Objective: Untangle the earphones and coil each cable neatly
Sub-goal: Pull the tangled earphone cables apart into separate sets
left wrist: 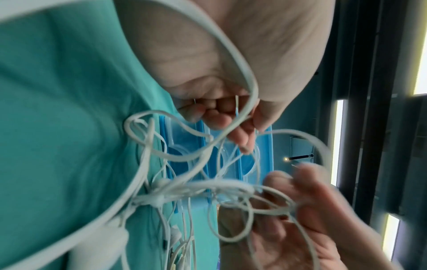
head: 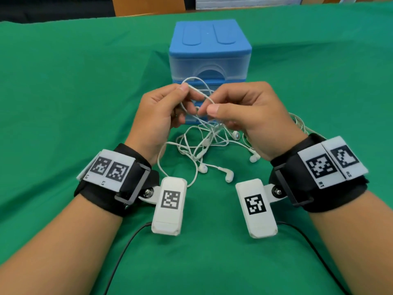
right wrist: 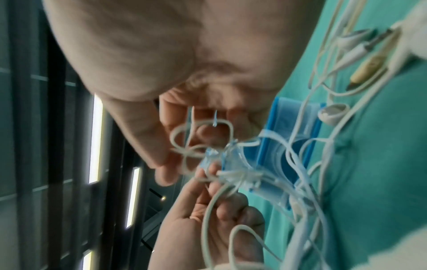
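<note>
Both the left hand [head: 158, 116] and right hand [head: 248, 118] are pinching loops of the earphones [head: 204, 145], tangled mid-tabletop [head: 63, 103] toward its near edge; hard pulling is risking tighter knots

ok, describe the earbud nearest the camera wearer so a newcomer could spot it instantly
Start at the blue drawer box on the green cloth, then drop past both hands to the white cable tangle. The earbud lies at its near edge, between the two wrist cameras. Unlike its neighbours, it sits closest to the wearer.
</note>
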Tool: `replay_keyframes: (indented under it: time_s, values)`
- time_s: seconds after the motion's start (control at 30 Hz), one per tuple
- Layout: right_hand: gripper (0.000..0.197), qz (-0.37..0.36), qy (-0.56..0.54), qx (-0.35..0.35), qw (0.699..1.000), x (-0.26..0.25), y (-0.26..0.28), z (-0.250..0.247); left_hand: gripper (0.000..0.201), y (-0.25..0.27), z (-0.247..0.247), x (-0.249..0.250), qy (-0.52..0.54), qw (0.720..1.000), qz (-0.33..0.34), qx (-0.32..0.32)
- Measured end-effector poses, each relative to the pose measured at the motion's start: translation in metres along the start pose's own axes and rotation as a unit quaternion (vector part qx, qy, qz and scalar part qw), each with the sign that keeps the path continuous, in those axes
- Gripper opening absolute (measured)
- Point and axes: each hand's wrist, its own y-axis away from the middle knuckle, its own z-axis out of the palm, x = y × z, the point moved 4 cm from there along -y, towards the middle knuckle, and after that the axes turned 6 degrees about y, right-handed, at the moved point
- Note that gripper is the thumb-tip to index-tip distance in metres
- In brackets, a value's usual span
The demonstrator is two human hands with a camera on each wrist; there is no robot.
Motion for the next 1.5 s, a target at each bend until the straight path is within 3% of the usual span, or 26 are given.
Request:
replay_keyframes:
  time_s: [0.1,0.23,0.4,0.53,0.7,0.8,1.0,1.13,1.27,1.37,1.5]
  values:
    - [0.013,-0.002,-0.094,-0.068,0.993,-0.008,0.002,0.002,0.037,-0.003,-0.003,-0.001,0.023,0.999,-0.014,0.036]
    - [0.010,-0.011,-0.212,-0.057,0.976,-0.014,0.002,-0.008,0.034,-0.003,-0.005,-0.002,0.019,0.998,-0.030,0.053]
    - [0.006,0.016,-0.317,0.057,0.946,-0.010,0.003,-0.036,0.035,-0.003,-0.009,-0.003,0.020,0.997,-0.037,0.065]
    - [0.006,0.024,-0.338,0.163,0.927,-0.006,0.003,-0.054,0.036,-0.003,-0.011,-0.006,-0.013,0.996,-0.043,0.084]
    - [0.022,0.047,-0.307,0.277,0.909,0.008,0.003,-0.063,0.037,-0.001,-0.010,-0.007,0.010,0.996,-0.062,0.062]
    - [0.026,0.058,-0.225,0.316,0.920,0.013,0.002,-0.065,0.036,-0.001,-0.009,-0.006,0.073,0.994,-0.075,0.040]
    - [0.031,0.116,-0.036,0.264,0.957,0.017,0.001,-0.057,0.037,0.001,-0.005,0.000,0.156,0.986,-0.055,0.014]
    - [0.012,0.149,0.021,0.292,0.945,0.022,0.001,-0.059,0.031,0.003,-0.002,0.005,0.187,0.981,-0.034,-0.023]
    - [0.024,0.096,0.000,0.340,0.935,0.014,0.002,-0.064,0.026,0.005,0.001,0.009,0.201,0.978,-0.032,-0.050]
    - [0.019,0.057,-0.026,0.234,0.970,0.003,0.000,-0.051,0.024,0.007,0.003,0.010,0.200,0.978,-0.035,-0.056]
    - [0.021,0.085,0.076,0.139,0.984,0.002,0.000,-0.037,0.023,0.008,0.003,0.012,0.211,0.976,-0.034,-0.052]
